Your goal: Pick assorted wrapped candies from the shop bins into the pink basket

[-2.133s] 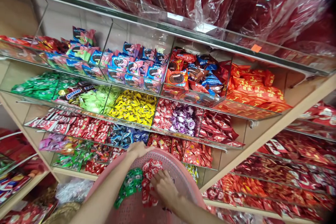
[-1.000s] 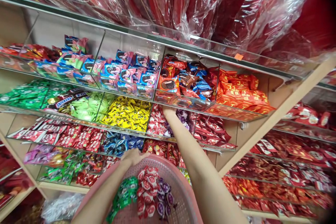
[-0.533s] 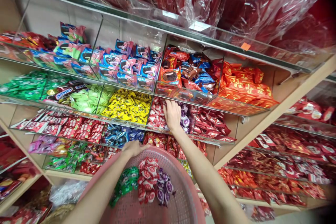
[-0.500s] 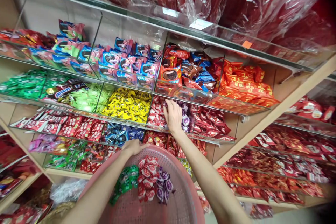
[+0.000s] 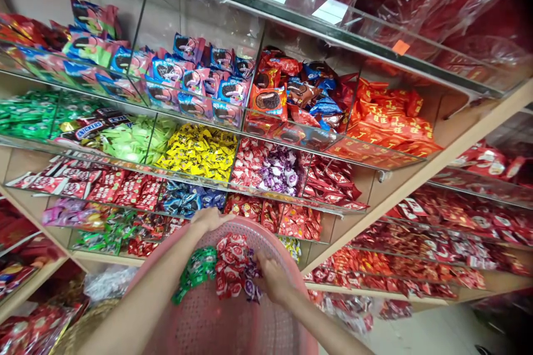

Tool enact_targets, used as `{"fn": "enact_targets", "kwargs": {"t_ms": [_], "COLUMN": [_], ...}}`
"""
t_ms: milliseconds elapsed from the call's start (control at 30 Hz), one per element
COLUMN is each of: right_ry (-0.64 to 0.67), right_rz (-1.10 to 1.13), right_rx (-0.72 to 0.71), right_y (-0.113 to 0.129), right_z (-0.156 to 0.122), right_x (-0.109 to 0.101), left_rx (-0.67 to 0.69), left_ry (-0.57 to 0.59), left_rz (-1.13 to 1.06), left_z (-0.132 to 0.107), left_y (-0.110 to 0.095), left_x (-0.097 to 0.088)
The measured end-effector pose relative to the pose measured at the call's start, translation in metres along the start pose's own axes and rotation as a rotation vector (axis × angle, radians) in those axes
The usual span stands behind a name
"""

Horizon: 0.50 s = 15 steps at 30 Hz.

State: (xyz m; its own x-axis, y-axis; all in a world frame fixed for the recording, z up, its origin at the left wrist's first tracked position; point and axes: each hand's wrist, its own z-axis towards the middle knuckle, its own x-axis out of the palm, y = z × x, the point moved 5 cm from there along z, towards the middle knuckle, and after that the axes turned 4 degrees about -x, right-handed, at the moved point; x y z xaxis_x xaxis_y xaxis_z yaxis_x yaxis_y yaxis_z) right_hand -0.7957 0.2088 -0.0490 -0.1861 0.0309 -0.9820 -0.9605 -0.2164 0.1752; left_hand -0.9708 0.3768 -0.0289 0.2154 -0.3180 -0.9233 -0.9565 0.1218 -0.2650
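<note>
My left hand (image 5: 209,219) is closed over the far rim of a pink perforated plastic basket (image 5: 208,321). Inside the basket lie green-wrapped candies (image 5: 197,272), red-and-white wrapped candies (image 5: 231,266) and purple-wrapped candies (image 5: 252,287), side by side. My right hand (image 5: 272,277) is down in the basket at its right side, slightly blurred. Its fingers are curled at the purple candies, partly covering them. On the shelf ahead, one bin holds red-and-white candies (image 5: 250,161) next to purple candies (image 5: 280,172).
Clear-fronted shelf bins hold yellow candies (image 5: 200,152), pale green packets (image 5: 135,138), wrapped cookies (image 5: 268,101) and orange-red packets (image 5: 387,113). A glass shelf edge (image 5: 291,8) crosses above. More red packets fill shelves (image 5: 437,233) at right. A woven basket (image 5: 85,327) stands lower left.
My right hand has left the shelf bin of purple candies and come down into the basket. My left hand stays on the rim. The view has shifted slightly.
</note>
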Motion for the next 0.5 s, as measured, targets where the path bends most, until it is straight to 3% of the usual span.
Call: {"fn": "enact_targets", "kwargs": {"t_ms": [100,233,333,400,500], "right_ry": [0.135,0.073,0.037,0.017,-0.059], "right_rz": [-0.107,-0.314,-0.34,-0.294,-0.195], "right_rx": [-0.009,-0.082,-0.095,-0.109,-0.151], "right_y": [0.008,0.021,0.023,0.026,0.033], "right_z": [0.004,0.007,0.006,0.008,0.019], "right_x": [0.014,0.025,0.025,0.012,-0.033], "left_rx": [0.013,0.021,0.023,0.024,0.033], "left_ry": [-0.005,-0.01,-0.01,-0.015,-0.039], "left_rz": [0.002,0.004,-0.004,-0.01,-0.016], "left_z": [0.0,-0.001,-0.001,0.0,0.001], "left_y": [-0.001,-0.001,0.0,0.001,0.001], "left_x": [0.0,-0.001,-0.001,0.0,0.001]}}
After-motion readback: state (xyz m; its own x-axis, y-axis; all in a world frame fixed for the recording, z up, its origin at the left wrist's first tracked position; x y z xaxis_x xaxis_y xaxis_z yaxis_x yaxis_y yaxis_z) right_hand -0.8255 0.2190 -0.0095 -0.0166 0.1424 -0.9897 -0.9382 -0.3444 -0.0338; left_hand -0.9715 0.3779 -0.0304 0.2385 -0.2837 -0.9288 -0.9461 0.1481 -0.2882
